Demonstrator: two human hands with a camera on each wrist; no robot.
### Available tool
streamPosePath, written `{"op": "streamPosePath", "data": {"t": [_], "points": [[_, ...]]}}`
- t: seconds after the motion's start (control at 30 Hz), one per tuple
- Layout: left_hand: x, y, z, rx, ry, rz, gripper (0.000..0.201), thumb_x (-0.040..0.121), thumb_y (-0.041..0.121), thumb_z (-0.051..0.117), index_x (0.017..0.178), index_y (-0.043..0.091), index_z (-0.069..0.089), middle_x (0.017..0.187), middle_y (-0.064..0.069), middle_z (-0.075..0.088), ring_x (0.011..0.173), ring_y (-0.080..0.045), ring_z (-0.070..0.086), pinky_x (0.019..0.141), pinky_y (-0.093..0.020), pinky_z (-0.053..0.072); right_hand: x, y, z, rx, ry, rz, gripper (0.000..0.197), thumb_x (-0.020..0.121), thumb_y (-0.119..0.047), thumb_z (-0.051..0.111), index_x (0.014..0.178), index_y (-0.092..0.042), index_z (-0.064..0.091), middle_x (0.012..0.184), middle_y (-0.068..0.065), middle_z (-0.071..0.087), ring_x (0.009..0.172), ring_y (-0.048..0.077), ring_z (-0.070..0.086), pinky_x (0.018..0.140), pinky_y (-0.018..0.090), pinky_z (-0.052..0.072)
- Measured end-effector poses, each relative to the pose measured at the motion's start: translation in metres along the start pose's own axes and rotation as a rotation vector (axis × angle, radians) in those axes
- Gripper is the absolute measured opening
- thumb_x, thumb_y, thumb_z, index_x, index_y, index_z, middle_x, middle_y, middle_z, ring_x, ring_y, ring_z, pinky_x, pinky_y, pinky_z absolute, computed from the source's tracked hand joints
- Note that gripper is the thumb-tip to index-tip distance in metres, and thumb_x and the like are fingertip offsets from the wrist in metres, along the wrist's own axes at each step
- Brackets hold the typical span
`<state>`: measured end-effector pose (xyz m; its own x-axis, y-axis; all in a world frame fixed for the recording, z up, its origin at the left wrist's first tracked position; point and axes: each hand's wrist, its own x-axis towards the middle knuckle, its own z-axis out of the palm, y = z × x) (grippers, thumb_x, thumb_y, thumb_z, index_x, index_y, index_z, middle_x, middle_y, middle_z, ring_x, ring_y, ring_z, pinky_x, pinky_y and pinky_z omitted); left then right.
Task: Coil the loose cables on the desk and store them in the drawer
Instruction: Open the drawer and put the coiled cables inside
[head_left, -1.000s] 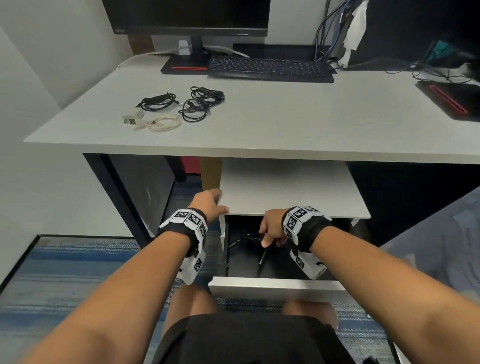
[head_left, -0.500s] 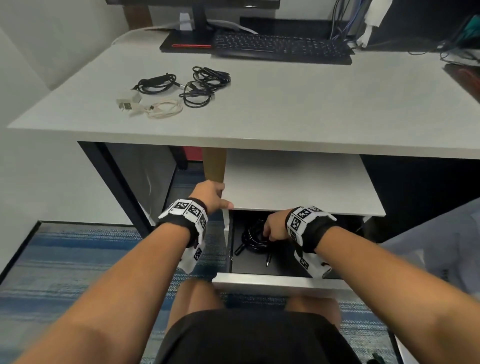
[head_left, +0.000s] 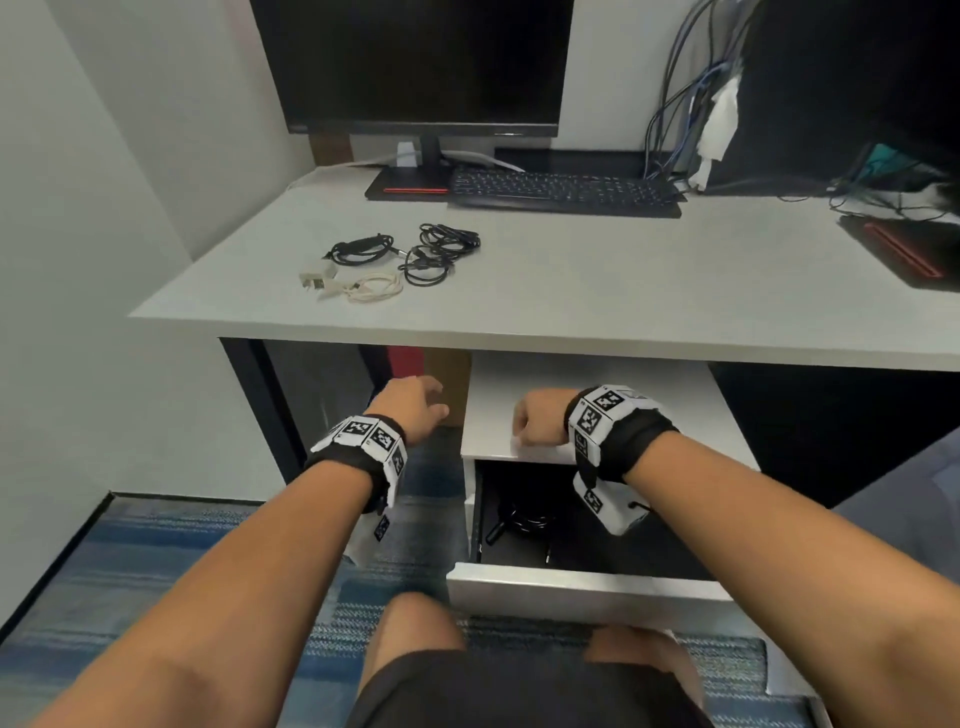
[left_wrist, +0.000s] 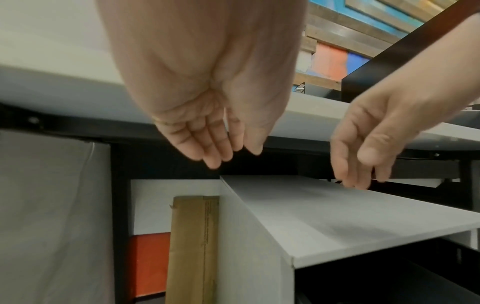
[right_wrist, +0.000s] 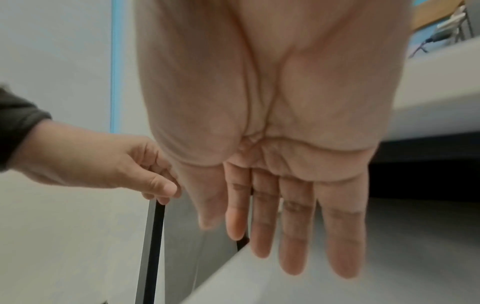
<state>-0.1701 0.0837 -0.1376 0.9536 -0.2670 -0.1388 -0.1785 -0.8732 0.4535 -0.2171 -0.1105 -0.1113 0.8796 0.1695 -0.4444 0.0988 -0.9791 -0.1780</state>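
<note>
Grey desk (head_left: 571, 291): three coiled cables (head_left: 395, 262) lying flat. Drawer (head_left: 587, 590) pulled out. Left hand (head_left: 413, 405), right hand (head_left: 540, 423): grip slack, empty.

I see bare forearms in the head view, no sleeves reaching them. Each wrist carries a black fabric band (head_left: 363, 457) set with white square tiles printed with black-and-white coded markers. On the right, the band (head_left: 623, 436) has a white block (head_left: 608, 506) hanging below it, also bearing a marker, with a small black loop at its side. Black shorts (head_left: 519, 691) cover the lap, with bare knees showing just past them.
</note>
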Motion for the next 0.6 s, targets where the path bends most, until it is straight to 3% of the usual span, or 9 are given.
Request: {"op": "streamPosePath", "data": {"t": [0.17, 0.27, 0.43, 0.53, 0.6], "points": [[-0.009, -0.003, -0.046, 0.049, 0.265, 0.094, 0.020, 0.091, 0.027, 0.055, 0.103, 0.015, 0.065, 0.106, -0.008, 0.061, 0.101, -0.027, 0.058, 0.085, -0.035, 0.045, -0.003, -0.023, -0.050, 0.009, 0.197, -0.050, 0.029, 0.095, -0.022, 0.052, 0.114, -0.004, 0.063, 0.121, 0.012, 0.062, 0.112, 0.028, 0.056, 0.088, 0.029, 0.043], [-0.005, -0.006, -0.069, 0.108, 0.405, 0.179, 0.017, 0.089, 0.022, 0.056, 0.096, 0.009, 0.066, 0.099, -0.013, 0.056, 0.099, -0.031, 0.054, 0.084, -0.037, 0.043, 0.001, -0.035, -0.076, 0.068, 0.347, -0.067, 0.026, 0.093, -0.018, 0.051, 0.109, -0.002, 0.064, 0.117, 0.013, 0.062, 0.111, 0.029, 0.056, 0.083, 0.027, 0.040], [0.016, -0.012, -0.097, 0.213, 0.542, 0.170, 0.034, 0.087, 0.029, 0.059, 0.115, 0.011, 0.061, 0.123, -0.014, 0.052, 0.115, -0.032, 0.046, 0.096, -0.041, 0.036, 0.019, -0.047, -0.107, 0.105, 0.465, -0.055, 0.024, 0.093, -0.020, 0.049, 0.105, -0.005, 0.064, 0.115, 0.012, 0.064, 0.106, 0.028, 0.057, 0.081, 0.028, 0.042], [0.032, -0.016, -0.106, 0.321, 0.513, 0.113, 0.055, 0.081, 0.039, 0.062, 0.129, 0.014, 0.050, 0.139, -0.012, 0.042, 0.129, -0.030, 0.037, 0.106, -0.042, 0.028, 0.033, -0.051, -0.118, 0.092, 0.467, -0.035, 0.029, 0.092, -0.017, 0.050, 0.109, 0.002, 0.063, 0.115, 0.017, 0.064, 0.105, 0.031, 0.059, 0.086, 0.034, 0.047], [0.043, -0.020, -0.110, 0.401, 0.452, 0.040, 0.070, 0.079, 0.050, 0.060, 0.137, 0.017, 0.039, 0.148, -0.011, 0.031, 0.138, -0.028, 0.026, 0.112, -0.045, 0.019, 0.044, -0.053, -0.122, 0.085, 0.454, -0.030, 0.035, 0.092, -0.017, 0.052, 0.121, 0.002, 0.056, 0.127, 0.019, 0.056, 0.114, 0.032, 0.054, 0.093, 0.035, 0.045]]}}
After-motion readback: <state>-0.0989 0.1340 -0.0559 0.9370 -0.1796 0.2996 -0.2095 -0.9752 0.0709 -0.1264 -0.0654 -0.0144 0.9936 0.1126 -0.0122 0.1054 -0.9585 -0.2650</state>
